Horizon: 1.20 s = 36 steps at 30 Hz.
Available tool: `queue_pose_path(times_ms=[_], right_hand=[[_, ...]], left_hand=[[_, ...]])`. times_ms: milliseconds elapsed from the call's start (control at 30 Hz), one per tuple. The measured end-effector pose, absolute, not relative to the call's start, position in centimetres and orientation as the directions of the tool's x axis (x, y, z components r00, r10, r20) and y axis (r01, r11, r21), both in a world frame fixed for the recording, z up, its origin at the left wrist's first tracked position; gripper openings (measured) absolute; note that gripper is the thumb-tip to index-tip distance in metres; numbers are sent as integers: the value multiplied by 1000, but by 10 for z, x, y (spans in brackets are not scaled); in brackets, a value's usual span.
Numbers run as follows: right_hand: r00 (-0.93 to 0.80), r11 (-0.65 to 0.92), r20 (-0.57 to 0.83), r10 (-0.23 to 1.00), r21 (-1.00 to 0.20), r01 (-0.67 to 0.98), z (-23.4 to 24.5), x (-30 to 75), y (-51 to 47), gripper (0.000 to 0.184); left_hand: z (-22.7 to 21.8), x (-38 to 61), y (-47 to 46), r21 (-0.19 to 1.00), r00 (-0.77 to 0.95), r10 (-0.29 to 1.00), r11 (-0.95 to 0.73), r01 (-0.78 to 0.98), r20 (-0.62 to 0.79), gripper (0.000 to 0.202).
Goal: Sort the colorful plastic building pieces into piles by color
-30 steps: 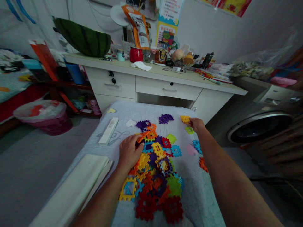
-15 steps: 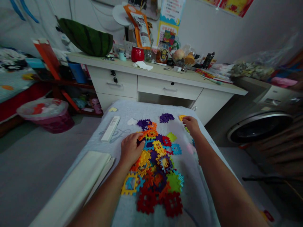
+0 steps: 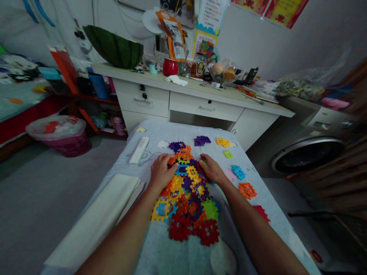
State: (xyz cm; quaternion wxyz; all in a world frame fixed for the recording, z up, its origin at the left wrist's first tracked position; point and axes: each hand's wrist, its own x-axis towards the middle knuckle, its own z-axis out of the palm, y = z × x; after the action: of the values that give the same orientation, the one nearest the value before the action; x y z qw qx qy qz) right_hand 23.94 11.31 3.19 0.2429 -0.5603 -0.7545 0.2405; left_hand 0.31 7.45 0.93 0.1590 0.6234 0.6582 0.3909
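- Can make out print on one white box [image 3: 139, 151], beyond and left of the left hand [image 3: 162, 172]; too small to read.
- Likewise on one tall wall poster [image 3: 209, 17], one orange pouch [image 3: 173, 36] and one jar [image 3: 198, 67], all well beyond the hands; cannot read any.
- Found between the hands and running nearer the body: one mixed pile of toothed plastic pieces [image 3: 187, 183], on the cloth-covered bench [image 3: 172, 256].
- Left hand laid over the pile's left edge, thumb parted from fingers, near orange and blue pieces; cannot tell whether gripping one.
- Right hand [image 3: 212, 169] bent at the pile's right edge, over red and green bits; cannot tell whether pinching any.
- Counted six single-colour groups apart from the pile: purple group [image 3: 202, 141] straight beyond the right hand; to its right, from far to near, yellow group [image 3: 223, 142], green group [image 3: 228, 154], blue group [image 3: 238, 172], orange group [image 3: 247, 190], red group [image 3: 260, 213].
- Counted at the pile's near end, closer than both hands: two dark red pieces [image 3: 180, 228], one yellow frame [image 3: 159, 219].
- Left of the left forearm: one long off-white roll [image 3: 97, 221].
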Motion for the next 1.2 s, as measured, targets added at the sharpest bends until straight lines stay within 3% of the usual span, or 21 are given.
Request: queue_pose_path(times_ms=[200,333,433,567,667,767,900,1033,1200], right_hand=[[-188,254,180,966,-491,834,52,229,135,31],[-377,409,165,911,-454,792,62,187,162,31],[-460,459,107,881,-427,779,64,151,183,48],[-455,412,-49,889,-349,842,59,123,202,71],[-441,388,-164,882,-277,879,59,119,203,70],[-467,421,-174,867,-244,874,64,124,196,54],[-630,549,-191,753,-346,761,74,138,179,30],[-741,625,-82,666,-482,615,86,156,157,23],[-789,516,38,613,-775,364,101,181,130,21]], left_hand=[[9,2,75,747,-178,942,-100,657,283,28],[6,1,77,758,-189,935,-115,642,301,28],[3,0,80,769,-214,918,-132,626,333,26],[0,-1,82,777,-243,897,-154,610,368,25],[0,-2,82,797,-283,883,-151,585,375,29],[1,-2,82,824,-313,879,-142,549,360,33],[2,-2,84,850,-324,879,-151,505,348,36],[4,-2,84,866,-307,892,-158,474,331,35],[7,-2,81,854,-245,927,-129,505,285,36]])
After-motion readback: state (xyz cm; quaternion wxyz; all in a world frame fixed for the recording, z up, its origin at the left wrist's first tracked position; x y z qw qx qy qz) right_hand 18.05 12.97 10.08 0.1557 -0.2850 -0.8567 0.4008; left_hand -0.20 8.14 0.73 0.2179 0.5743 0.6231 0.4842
